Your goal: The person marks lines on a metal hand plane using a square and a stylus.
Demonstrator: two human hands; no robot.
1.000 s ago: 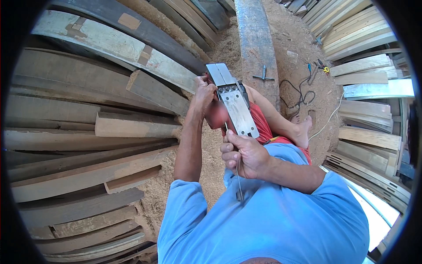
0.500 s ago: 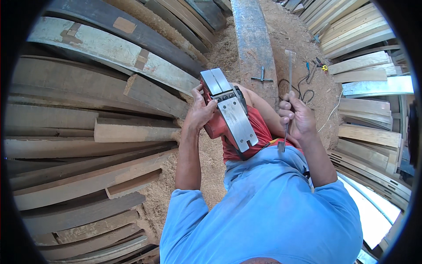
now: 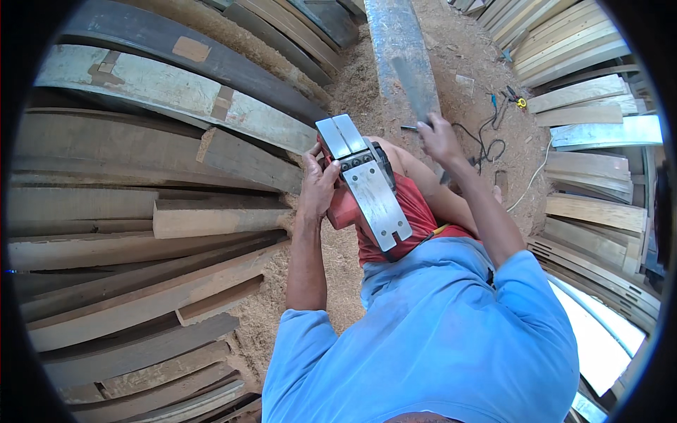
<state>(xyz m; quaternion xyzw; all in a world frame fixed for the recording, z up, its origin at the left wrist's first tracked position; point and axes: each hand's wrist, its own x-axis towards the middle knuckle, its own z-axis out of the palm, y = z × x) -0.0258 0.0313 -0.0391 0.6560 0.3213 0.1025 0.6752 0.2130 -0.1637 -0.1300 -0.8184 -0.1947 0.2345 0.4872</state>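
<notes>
Power planer (image 3: pixel 372 194) sole-up, slanting, above the lap in front of the red shorts (image 3: pixel 416 204). Left hand (image 3: pixel 315 182): grip clasped on the side of its red housing, thumb beside the row of bolts crossing the sole. Right hand (image 3: pixel 444 144): fingers curled on a thin metal strip (image 3: pixel 412 86), motion-blurred, its far end over a long plank (image 3: pixel 384 28).

Edges: timber stack (image 3: pixel 226 217) crowds the left, board ends pointing in near the left forearm. Sawdust-strewn floor (image 3: pixel 338 271) shows as a narrow gap between those ends and the body, wider to the right of the plank. On that side a black cord (image 3: pixel 486 149) lies looped, yellow-handled tool (image 3: pixel 521 103) farther out, pale cord (image 3: pixel 537 183) running before the right-hand boards (image 3: pixel 596 206). Dark tool (image 3: pixel 409 127) on the plank, partly behind the right hand.

Writing: any marking on the planer's housing too small to make out.
</notes>
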